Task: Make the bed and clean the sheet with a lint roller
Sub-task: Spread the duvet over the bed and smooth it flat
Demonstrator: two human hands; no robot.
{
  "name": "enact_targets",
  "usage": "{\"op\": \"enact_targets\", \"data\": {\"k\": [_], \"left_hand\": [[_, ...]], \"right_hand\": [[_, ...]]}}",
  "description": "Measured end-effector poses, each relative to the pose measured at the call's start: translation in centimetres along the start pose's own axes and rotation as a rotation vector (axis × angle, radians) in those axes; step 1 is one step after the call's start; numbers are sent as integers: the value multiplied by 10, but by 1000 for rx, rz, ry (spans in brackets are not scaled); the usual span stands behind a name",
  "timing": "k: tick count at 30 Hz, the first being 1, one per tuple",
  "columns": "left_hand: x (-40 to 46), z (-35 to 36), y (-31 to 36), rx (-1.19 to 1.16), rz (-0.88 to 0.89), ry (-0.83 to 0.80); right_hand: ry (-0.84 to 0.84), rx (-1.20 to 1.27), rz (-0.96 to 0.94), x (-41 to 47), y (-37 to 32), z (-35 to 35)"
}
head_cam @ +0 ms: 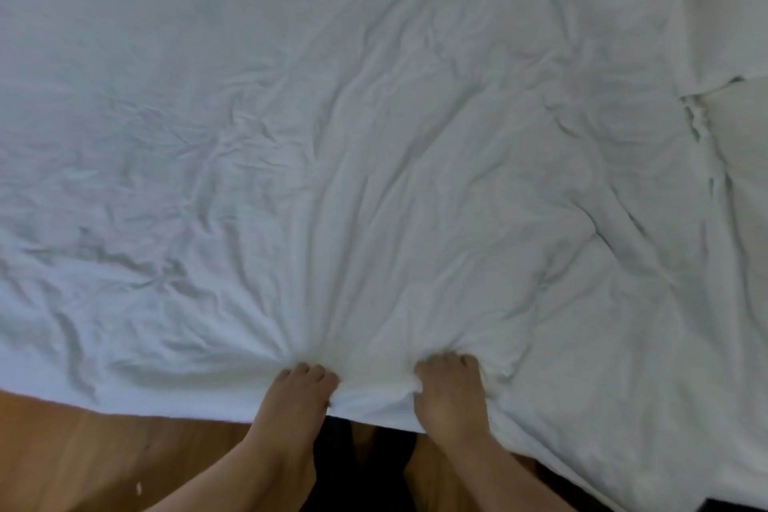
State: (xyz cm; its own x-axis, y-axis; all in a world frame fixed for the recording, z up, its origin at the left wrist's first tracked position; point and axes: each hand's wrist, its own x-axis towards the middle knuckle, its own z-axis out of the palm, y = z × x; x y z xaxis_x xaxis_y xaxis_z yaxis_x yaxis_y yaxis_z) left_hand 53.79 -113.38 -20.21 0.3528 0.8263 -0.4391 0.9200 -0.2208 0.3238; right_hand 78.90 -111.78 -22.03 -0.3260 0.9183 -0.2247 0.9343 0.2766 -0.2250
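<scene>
A wrinkled white sheet [332, 137] covers the bed and fills most of the view. Its near edge runs across the bottom of the frame. My left hand [295, 395] grips that edge, fingers curled into the cloth. A short way to the right, my right hand [451, 391] grips the same edge in a bunched fold. Creases fan out from both hands across the sheet. No lint roller is in view.
A second white layer or pillow [731, 4] lies at the far right, with a seam below it. Wooden floor [104, 457] shows at the lower left, below the sheet's edge. My dark clothing [365, 466] shows between my forearms.
</scene>
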Motion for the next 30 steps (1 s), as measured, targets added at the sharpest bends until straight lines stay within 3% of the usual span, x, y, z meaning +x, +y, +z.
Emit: {"op": "enact_targets", "data": {"k": [3,5,8,11,15,17,20,22,25,30], "left_hand": [[-14,7,2,38,65,-66],[-10,5,5,51,-2,-192],[-4,11,9,55,-27,-241],[2,23,29,37,-11,-309],[25,32,83,-40,91,-184],[40,37,117,-57,115,-120],[60,39,163,-33,39,-73],[73,43,187,-25,-65,-42],[88,47,210,-22,-233,-8],[102,45,213,-112,-274,-2]], "right_hand": [[-211,-14,-27,-30,-11,11],[-361,8,29,-30,-11,6],[-505,118,70,-19,-6,-3],[-427,270,47,-37,6,-19],[-32,115,255,-76,47,-37],[-57,8,401,-92,77,-40],[-234,-73,492,-100,120,-37],[-284,-102,479,-89,139,-34],[-204,-123,367,-72,162,-30],[0,-15,154,-77,203,-38]]}}
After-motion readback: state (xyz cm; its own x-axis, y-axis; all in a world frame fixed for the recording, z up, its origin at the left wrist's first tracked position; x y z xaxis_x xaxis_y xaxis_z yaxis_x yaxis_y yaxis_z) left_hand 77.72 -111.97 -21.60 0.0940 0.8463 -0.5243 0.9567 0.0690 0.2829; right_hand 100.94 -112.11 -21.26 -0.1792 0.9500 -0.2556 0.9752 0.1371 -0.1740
